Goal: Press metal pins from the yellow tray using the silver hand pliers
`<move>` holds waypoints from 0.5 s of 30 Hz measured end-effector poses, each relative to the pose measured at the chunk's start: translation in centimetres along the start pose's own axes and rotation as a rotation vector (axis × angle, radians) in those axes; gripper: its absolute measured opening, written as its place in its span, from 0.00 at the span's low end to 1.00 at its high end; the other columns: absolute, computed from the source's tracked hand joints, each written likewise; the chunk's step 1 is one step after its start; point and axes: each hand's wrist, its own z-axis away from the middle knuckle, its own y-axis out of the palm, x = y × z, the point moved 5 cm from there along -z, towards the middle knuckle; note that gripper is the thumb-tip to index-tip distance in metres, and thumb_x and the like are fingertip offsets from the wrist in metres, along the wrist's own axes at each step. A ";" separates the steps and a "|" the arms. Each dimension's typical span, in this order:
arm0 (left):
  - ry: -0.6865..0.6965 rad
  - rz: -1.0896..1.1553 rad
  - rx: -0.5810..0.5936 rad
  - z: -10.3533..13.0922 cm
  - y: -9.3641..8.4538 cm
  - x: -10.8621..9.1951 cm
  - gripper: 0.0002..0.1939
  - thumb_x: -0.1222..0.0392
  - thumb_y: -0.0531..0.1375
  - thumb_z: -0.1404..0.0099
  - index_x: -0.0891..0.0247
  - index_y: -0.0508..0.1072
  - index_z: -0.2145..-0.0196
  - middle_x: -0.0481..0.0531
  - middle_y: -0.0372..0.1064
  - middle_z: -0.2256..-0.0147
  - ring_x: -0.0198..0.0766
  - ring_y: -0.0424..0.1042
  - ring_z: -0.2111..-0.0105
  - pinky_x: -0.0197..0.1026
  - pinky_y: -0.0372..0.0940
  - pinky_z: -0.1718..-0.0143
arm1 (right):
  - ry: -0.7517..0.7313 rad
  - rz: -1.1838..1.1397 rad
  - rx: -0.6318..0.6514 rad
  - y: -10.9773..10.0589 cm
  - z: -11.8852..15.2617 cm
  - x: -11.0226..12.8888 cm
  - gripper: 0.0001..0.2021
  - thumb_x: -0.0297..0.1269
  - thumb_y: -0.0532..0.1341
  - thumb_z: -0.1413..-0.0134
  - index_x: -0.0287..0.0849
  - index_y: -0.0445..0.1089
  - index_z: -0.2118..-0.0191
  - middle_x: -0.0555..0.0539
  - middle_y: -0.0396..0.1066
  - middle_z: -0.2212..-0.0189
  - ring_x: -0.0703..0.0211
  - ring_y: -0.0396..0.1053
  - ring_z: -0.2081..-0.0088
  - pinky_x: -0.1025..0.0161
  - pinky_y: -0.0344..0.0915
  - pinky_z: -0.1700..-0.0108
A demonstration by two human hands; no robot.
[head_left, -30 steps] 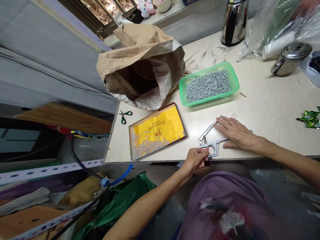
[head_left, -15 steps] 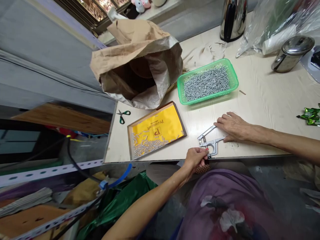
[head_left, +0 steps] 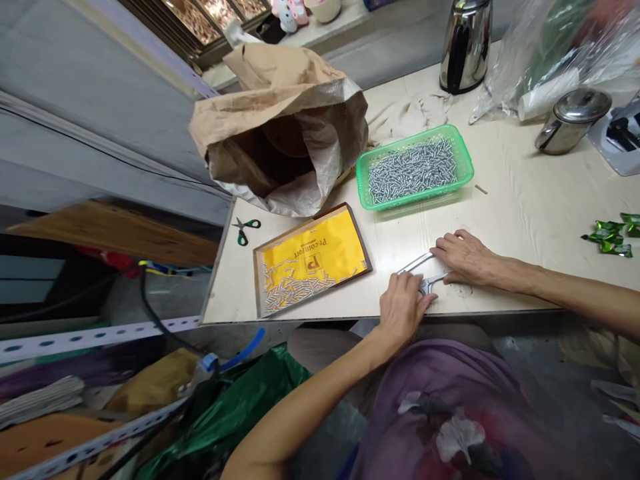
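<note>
A pair of silver snap pliers (head_left: 431,283) lies at the front edge of the table. Around the ends of its two spread handles is my right hand (head_left: 463,259), fingers closed. My left hand (head_left: 403,303) covers the pliers' head from the near side, its fingers bent over the jaws and its thumb pointing right. What sits in the jaws is hidden beneath it. Left of my hands, a shallow box (head_left: 371,268) with a yellow lining holds small metal pins (head_left: 295,293). A green basket (head_left: 465,175) full of similar metal pieces (head_left: 413,170) stands farther back.
An open brown paper sack (head_left: 280,73) stands at the back left, with green-handled scissors (head_left: 245,230) before it. A kettle (head_left: 465,47), a lidded steel cup (head_left: 570,123) and a plastic bag (head_left: 530,60) are at the back right. Green wrapped packets (head_left: 607,237) lie far right.
My left hand has moved up and over the pliers' head, covering jaws that were visible before. My right hand stays on the handles. The view has shifted slightly.
</note>
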 end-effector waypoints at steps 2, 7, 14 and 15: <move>0.115 -0.118 0.015 -1.6 0.8 -1.3 0.27 0.57 0.66 0.39 0.63 0.65 0.45 0.60 0.66 0.45 0.48 0.66 0.49 0.47 0.67 0.51 | 0.007 -0.004 0.024 -0.1 0.0 0.0 0.25 0.47 0.70 0.52 0.35 0.69 0.53 0.39 0.71 0.59 0.48 0.64 0.56 0.55 0.53 0.56; 0.191 -0.214 0.114 -4.6 2.2 -1.8 0.33 0.57 0.65 0.39 0.68 0.57 0.41 0.63 0.64 0.45 0.49 0.64 0.50 0.49 0.65 0.50 | 0.004 -0.027 0.054 -0.1 0.3 -0.4 0.33 0.47 0.73 0.57 0.34 0.66 0.48 0.37 0.70 0.53 0.45 0.65 0.53 0.54 0.57 0.54; 0.198 -0.230 0.132 -5.3 1.9 -1.4 0.33 0.50 0.67 0.40 0.65 0.61 0.43 0.58 0.66 0.52 0.49 0.65 0.52 0.48 0.66 0.54 | 0.026 -0.003 0.042 -0.3 0.5 -0.6 0.30 0.46 0.73 0.56 0.36 0.68 0.49 0.38 0.72 0.56 0.46 0.67 0.55 0.55 0.59 0.56; 0.208 -0.228 0.135 -5.3 1.9 -1.4 0.30 0.50 0.66 0.39 0.64 0.63 0.45 0.58 0.66 0.53 0.48 0.65 0.52 0.48 0.66 0.54 | 0.028 0.006 0.046 -0.4 0.6 -0.5 0.28 0.45 0.72 0.54 0.36 0.69 0.50 0.39 0.72 0.57 0.47 0.67 0.56 0.56 0.59 0.56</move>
